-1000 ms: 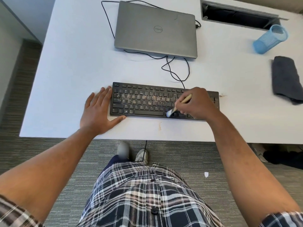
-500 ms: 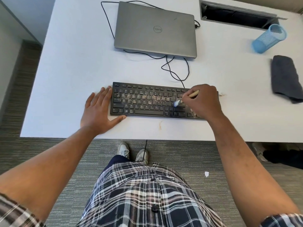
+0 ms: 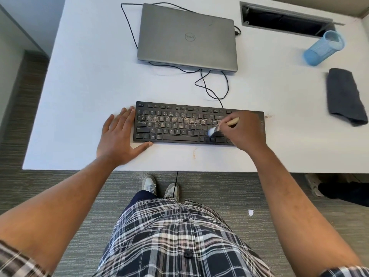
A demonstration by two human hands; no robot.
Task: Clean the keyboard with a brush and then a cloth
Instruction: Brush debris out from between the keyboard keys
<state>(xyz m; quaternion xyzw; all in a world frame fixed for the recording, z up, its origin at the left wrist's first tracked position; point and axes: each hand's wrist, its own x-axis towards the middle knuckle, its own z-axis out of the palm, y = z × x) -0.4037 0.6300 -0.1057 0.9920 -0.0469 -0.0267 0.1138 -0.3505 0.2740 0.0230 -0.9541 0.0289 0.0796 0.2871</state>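
A black keyboard (image 3: 179, 124) lies near the front edge of the white desk (image 3: 83, 92), with pale dust across its upper key rows. My right hand (image 3: 246, 131) grips a small wooden-handled brush (image 3: 219, 126) over the keyboard's right part; its white bristles touch the lower keys. My left hand (image 3: 117, 138) lies flat on the desk against the keyboard's left end, thumb along the front edge. A folded dark grey cloth (image 3: 344, 94) lies at the far right of the desk.
A closed grey laptop (image 3: 188, 37) sits behind the keyboard, black cables (image 3: 211, 84) looping between them. A blue mesh cup (image 3: 322, 48) lies tipped at the back right, by a cable slot (image 3: 283, 20). Brown crumbs (image 3: 268, 116) lie beside the keyboard's right end.
My right hand swept the brush up from the bottom row toward the middle rows, then back down and slightly left. My left hand stayed in place.
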